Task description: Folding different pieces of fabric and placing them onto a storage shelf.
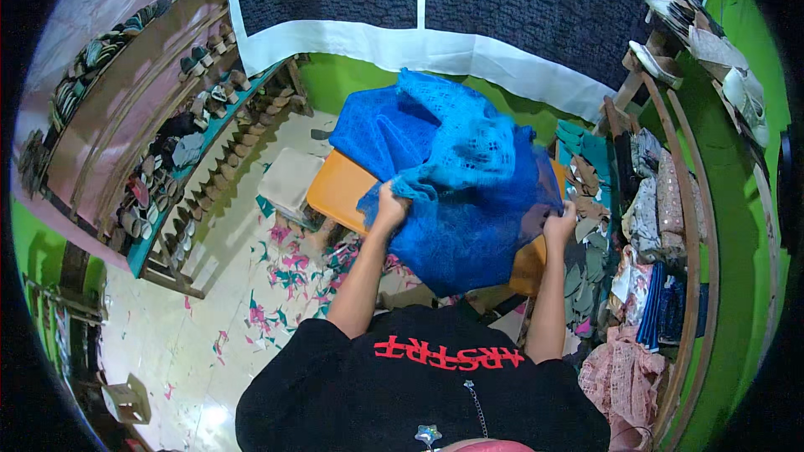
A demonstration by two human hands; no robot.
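A large piece of sheer blue mesh fabric (456, 238) spreads over a small orange table (339, 190) in front of me. On top of it a lighter turquoise lace part (469, 138) is bunched up and slightly blurred; whether it is a separate piece I cannot tell. My left hand (391, 205) is closed on the near left edge of the lace fabric. With closed fingers, my right hand (562, 223) pinches the right edge of the blue mesh. Between my hands the cloth hangs over the table's near edge.
Pink and green fabric scraps (289, 264) litter the tiled floor. At left stands a rack (226, 121) of shoes and shoe forms. A stack of pale flat pieces (293, 180) lies beside the table. On the right, a wooden shelf (691, 226) bears folded fabrics, with cut pieces (586, 259) nearer me.
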